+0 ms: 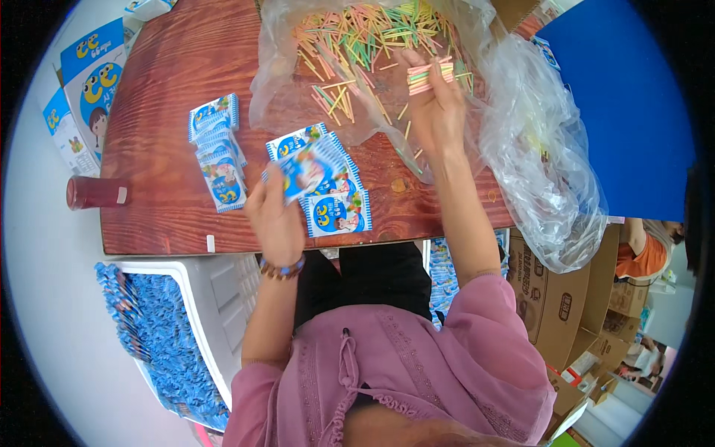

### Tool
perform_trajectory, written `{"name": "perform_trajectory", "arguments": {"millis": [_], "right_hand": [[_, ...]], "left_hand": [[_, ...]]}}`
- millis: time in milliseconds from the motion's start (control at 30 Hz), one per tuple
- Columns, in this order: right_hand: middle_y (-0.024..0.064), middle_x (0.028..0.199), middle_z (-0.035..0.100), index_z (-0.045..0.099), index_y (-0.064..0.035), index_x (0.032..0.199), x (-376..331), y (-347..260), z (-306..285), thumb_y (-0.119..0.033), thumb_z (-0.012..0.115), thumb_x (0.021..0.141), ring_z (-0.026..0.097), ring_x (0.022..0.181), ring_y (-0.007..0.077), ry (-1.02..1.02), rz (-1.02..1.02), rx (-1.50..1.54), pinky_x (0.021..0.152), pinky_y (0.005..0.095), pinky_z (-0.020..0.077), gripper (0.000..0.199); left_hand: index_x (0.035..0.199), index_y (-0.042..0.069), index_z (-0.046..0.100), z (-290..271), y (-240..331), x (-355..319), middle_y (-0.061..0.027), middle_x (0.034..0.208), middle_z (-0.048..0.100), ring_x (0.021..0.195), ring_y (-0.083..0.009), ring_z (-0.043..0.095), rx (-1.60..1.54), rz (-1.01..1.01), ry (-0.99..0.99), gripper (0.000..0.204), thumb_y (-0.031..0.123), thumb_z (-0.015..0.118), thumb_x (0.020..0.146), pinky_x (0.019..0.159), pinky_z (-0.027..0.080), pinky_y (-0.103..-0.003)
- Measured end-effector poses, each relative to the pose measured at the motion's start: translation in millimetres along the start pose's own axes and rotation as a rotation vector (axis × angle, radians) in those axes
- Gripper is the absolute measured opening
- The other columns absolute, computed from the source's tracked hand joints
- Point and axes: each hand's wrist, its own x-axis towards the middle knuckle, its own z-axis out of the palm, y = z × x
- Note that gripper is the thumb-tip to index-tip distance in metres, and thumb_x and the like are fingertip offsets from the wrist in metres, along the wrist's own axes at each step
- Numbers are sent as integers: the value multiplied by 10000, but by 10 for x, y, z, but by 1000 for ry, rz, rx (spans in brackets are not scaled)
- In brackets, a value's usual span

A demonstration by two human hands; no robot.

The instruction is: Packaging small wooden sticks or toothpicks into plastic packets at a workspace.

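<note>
Head view: left hand (pixel 274 212) grips blue packet (pixel 307 170); right hand (pixel 436 104) pinches stick bundle (pixel 430 77) (over bag).

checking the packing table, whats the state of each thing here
left hand: holding a blue and white packet
right hand: gripping a bundle of coloured sticks
clear plastic bag: open, loose sticks spread inside
packet stacks: lying flat on the wooden table
red cup: on its side
white crate: full of blue packets

Packet (pixel 309 171): small, blue-and-white, flat, tilting above the near table edge, left of centre.
Sticks (pixel 430 76): pastel bundle, lying crosswise, far right, over the clear bag.
</note>
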Motion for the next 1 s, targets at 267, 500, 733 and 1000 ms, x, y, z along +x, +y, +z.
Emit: {"name": "perform_trajectory", "arguments": {"millis": [267, 500, 733, 1000], "right_hand": [[207, 1274, 538, 495, 37, 1160, -571, 135, 539, -168, 433, 1000, 513, 1205, 266, 38, 37, 148, 1033, 397, 402, 267], [195, 1269, 545, 506, 66, 1216, -703, 243, 768, -193, 432, 1004, 544, 1149, 248, 76, -1, 122, 980, 374, 434, 343], [211, 1239, 551, 449, 76, 1239, -824, 401, 665, -163, 398, 1005, 582, 1042, 240, 21, -57, 41, 890, 395, 486, 338], [213, 1239, 552, 453, 73, 1247, -909, 434, 736, -116, 393, 992, 584, 1039, 241, 77, -60, -77, 892, 392, 484, 323]], "left_hand": [[897, 59, 675, 551, 20, 122, -11, 883, 670, 802, -85, 612, -896, -426, 0, 211, 243, 586, 954, 696, 497, -274], [936, 54, 683, 510, 46, 54, -26, 925, 688, 822, -100, 626, -935, -411, -15, 223, 241, 565, 965, 719, 503, -286], [952, 92, 652, 513, 98, 34, -2, 961, 666, 860, -113, 603, -967, -429, -30, 168, 225, 550, 971, 726, 482, -293], [988, 94, 648, 517, 29, 6, 1, 996, 664, 912, -113, 609, -974, -408, -7, 189, 249, 539, 976, 765, 491, -297]]}}
